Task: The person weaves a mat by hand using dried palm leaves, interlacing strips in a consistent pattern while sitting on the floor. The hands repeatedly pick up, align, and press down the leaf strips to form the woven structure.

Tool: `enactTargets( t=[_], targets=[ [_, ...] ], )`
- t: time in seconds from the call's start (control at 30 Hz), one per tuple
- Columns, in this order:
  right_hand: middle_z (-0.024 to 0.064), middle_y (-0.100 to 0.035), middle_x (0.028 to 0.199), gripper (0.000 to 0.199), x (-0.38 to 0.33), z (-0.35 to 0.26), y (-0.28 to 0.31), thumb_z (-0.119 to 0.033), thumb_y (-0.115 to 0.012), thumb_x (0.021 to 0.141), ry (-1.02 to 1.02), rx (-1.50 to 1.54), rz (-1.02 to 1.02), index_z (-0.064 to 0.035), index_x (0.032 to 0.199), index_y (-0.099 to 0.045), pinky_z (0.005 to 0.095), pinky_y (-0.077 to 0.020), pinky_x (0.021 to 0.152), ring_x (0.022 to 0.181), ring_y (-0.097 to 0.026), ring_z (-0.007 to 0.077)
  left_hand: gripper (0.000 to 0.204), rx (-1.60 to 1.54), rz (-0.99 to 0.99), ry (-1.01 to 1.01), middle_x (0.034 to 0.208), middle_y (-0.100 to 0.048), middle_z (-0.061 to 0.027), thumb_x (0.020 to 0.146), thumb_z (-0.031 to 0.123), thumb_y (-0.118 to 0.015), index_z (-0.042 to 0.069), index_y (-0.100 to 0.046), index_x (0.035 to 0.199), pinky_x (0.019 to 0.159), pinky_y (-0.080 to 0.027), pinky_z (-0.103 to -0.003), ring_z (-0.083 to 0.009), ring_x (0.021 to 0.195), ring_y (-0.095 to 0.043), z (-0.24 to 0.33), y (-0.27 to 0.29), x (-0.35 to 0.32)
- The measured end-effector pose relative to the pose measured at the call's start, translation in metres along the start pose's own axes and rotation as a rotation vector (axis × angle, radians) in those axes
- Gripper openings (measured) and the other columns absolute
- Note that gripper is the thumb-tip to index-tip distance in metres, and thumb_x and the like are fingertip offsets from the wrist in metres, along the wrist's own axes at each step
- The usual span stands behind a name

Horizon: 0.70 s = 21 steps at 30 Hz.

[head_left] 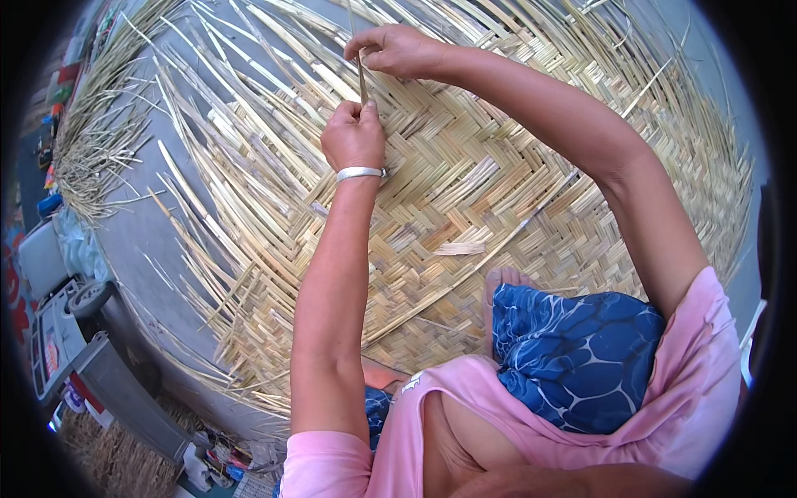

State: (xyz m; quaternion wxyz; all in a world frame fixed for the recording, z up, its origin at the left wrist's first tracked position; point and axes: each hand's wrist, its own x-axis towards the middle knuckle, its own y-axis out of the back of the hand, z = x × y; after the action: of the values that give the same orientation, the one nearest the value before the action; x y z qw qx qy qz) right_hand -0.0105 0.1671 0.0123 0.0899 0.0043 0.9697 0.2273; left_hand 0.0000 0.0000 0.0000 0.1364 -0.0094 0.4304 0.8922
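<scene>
Beneath both hands spreads a large woven mat (465, 195) of flat, pale split reeds in a slanting zigzag pattern. Its far and left sides end in long loose strips. My left hand (353, 139), with a silver bangle at the wrist, is closed in a pinch on a narrow reed strip (362, 83) standing up from the mat's far left part. Just above it, the thumb and forefinger of my right hand (400, 52) are closed round the same strip, whose upper part runs out past the top edge. A short reed scrap (459, 248) lies on the weave.
Loose reeds (104, 158) lie piled on the grey floor (178, 261) at the far left. A grey vehicle (87, 357) with a black wheel stands at the left. My foot (496, 292) rests on the mat at the near side, and a thin rod (490, 259) crosses the weave.
</scene>
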Motion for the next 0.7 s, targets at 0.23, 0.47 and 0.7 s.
enactTargets(
  t=[0.23,0.47,0.7],
  targets=[
    [0.0196,-0.061,0.099,0.062,0.014,0.008,-0.009,-0.015,-0.059,0.074,0.05,-0.199,0.157,-0.013,0.132,-0.037,0.0344,-0.0468,0.078,0.091,-0.06,0.0263,0.019,-0.085,0.098,0.113,0.062,-0.057,-0.02,0.07,0.018,-0.059,0.0,-0.053,0.069,0.062,-0.045,-0.041,-0.0358,0.059,-0.055,-0.004,-0.005,0.014],
    [0.013,-0.065,0.087,0.044,0.042,0.012,-0.003,-0.033,-0.064,0.074,-0.076,-0.145,0.176,-0.0096,0.111,-0.058,0.0378,-0.0505,0.071,0.078,-0.062,0.0287,0.02,-0.202,0.033,0.12,0.061,-0.057,-0.0191,0.069,0.019,-0.06,0.001,-0.051,0.067,0.06,-0.045,-0.039,-0.0334,0.056,-0.054,-0.023,-0.01,0.02],
    [0.0197,-0.064,0.086,0.05,0.047,-0.01,-0.009,-0.032,-0.073,0.067,-0.144,-0.341,-0.161,0.008,0.095,-0.061,0.0372,-0.0474,0.07,0.075,-0.063,0.028,0.02,-0.333,0.046,0.045,0.054,-0.052,-0.0054,0.075,0.01,-0.063,0.003,-0.046,0.066,0.035,-0.037,-0.026,-0.0116,0.037,-0.048,-0.019,-0.002,0.016]
  ],
)
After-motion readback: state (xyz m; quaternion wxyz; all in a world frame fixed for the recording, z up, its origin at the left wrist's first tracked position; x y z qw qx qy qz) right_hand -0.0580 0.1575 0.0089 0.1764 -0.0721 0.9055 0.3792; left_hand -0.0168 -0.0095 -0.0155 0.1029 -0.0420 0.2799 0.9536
